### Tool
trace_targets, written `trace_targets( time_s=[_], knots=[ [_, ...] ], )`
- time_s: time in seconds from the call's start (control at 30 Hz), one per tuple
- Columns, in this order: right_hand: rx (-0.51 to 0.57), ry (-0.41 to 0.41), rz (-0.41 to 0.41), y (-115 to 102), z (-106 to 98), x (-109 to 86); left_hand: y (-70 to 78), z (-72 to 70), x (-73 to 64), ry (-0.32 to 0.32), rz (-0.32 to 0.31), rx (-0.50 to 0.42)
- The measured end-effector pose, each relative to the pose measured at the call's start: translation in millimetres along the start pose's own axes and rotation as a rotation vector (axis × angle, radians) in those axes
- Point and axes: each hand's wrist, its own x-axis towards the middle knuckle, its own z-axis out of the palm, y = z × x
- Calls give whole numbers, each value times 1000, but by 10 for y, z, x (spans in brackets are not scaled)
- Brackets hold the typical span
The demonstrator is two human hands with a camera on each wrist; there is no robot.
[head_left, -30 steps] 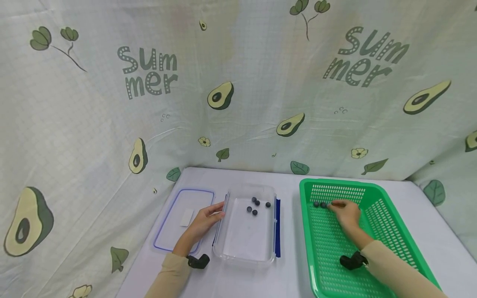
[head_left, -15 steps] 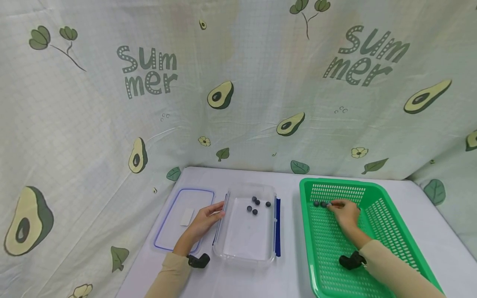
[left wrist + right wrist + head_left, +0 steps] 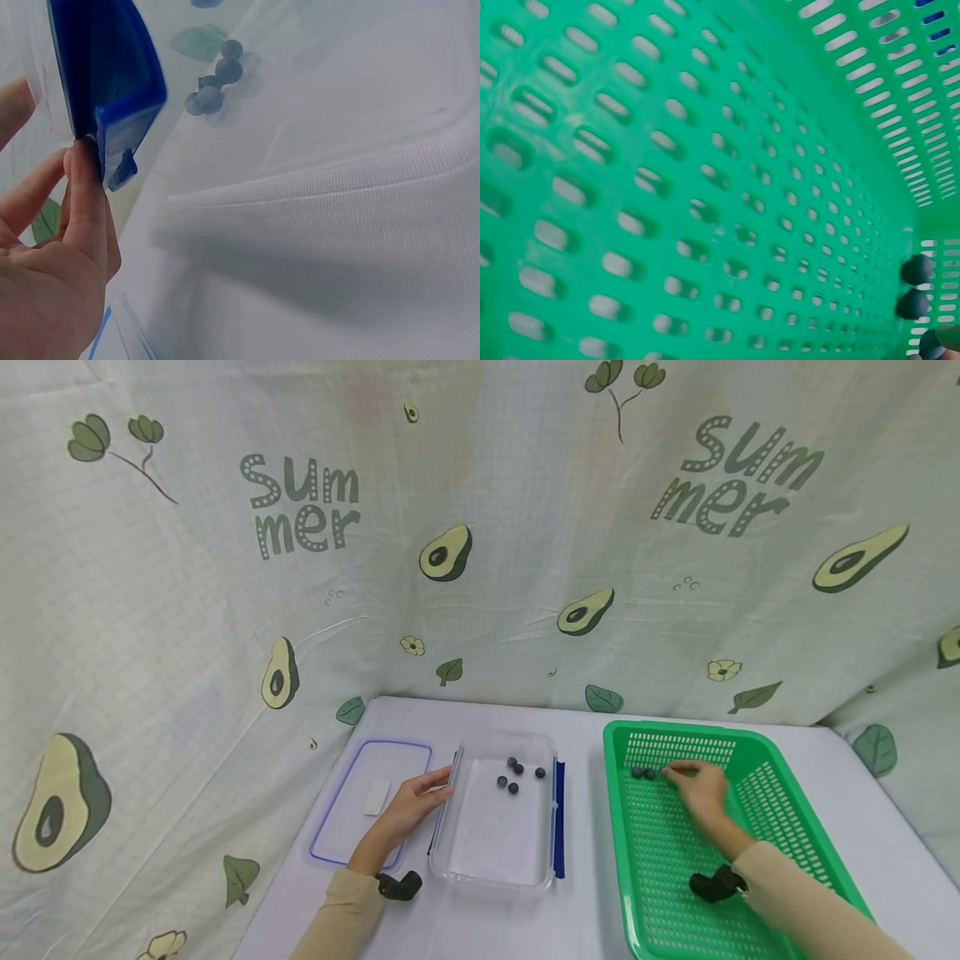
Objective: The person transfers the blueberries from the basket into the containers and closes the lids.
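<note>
My right hand [image 3: 700, 787] reaches into the green plastic basket [image 3: 617, 827] and pinches a blueberry [image 3: 931, 344] between its fingertips, which partly hide it in the head view. Two more blueberries [image 3: 643, 773] lie just left of those fingertips, near the basket's far left corner. On the left, my left hand [image 3: 411, 808] holds the side of a clear plastic container [image 3: 491, 883]. In the left wrist view its fingertips [image 3: 84, 161] are at the container's blue side latch [image 3: 131, 82]. Several blueberries [image 3: 513, 788] lie inside the container, toward its far half.
A clear lid with a blue seal [image 3: 330, 793] lies flat left of the container, partly under the left arm. Another blue latch [image 3: 559, 818] hangs open on the container's right side. White cloth [image 3: 585, 893] covers the table, and a printed curtain [image 3: 510, 652] stands behind.
My right fingertips have shifted slightly right with the pinched blueberry, so a small gap now shows beside the two loose ones. The left hand and the container have stayed put.
</note>
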Motion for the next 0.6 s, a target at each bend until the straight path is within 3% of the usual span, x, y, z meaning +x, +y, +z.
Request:
trace_targets(
  time_s=[0.3,0.6],
  knots=[
    [4,-5,8,-109,-129,39,-6,1,21,-9,-3,-5],
    [45,-69,1,-373,-239,43,-13,7,17,0,-13,5]
  ],
)
